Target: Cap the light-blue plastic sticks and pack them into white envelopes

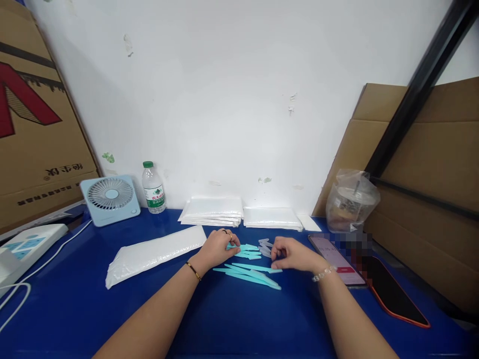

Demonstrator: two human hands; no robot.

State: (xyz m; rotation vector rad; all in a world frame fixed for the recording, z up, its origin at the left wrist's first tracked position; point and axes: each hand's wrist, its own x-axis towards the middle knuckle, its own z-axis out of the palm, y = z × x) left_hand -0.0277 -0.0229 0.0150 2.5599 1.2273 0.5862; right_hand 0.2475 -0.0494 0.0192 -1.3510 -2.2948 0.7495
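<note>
My left hand (219, 248) is bent over a small group of short teal plastic pieces (250, 252), its thumb and fingertips closed at their left end. Beside that group lie several whitish translucent pieces (265, 247). My right hand (294, 253) touches their right side with fingers curled in a pinch; whatever its fingertips hold is hidden. Nearer to me, several long, slim, tapered teal plastic sticks (250, 276) lie in a loose, overlapping bunch on the blue table (224, 319).
A white padded packet (157, 252) lies left of my left hand. White packet stacks (211, 209) (273, 217) stand by the wall. A fan (112, 197), bottle (153, 189) and power strip (28, 247) are left; two phones (337, 259) (396, 291) and a bagged cup (352, 202) are right.
</note>
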